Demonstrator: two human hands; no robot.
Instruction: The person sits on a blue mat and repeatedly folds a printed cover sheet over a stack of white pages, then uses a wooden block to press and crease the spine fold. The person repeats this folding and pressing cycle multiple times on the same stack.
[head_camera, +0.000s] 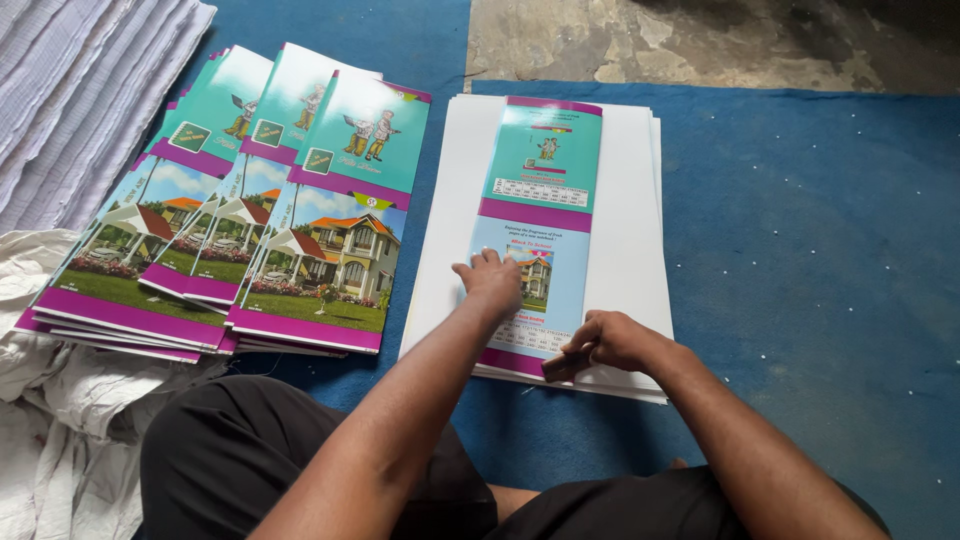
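white sheets (630, 200) bear a folded cover (540, 200); left hand (490, 283) flat, right hand (605, 342) gripping a block (556, 367).

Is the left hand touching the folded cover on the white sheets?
Touching. The head view shows the left hand pressed flat on the folded cover.

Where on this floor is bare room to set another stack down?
Bare blue mat lies right of the white sheet stack. A narrow gap separates that stack from the cover piles. The left side is crowded with white cloth.
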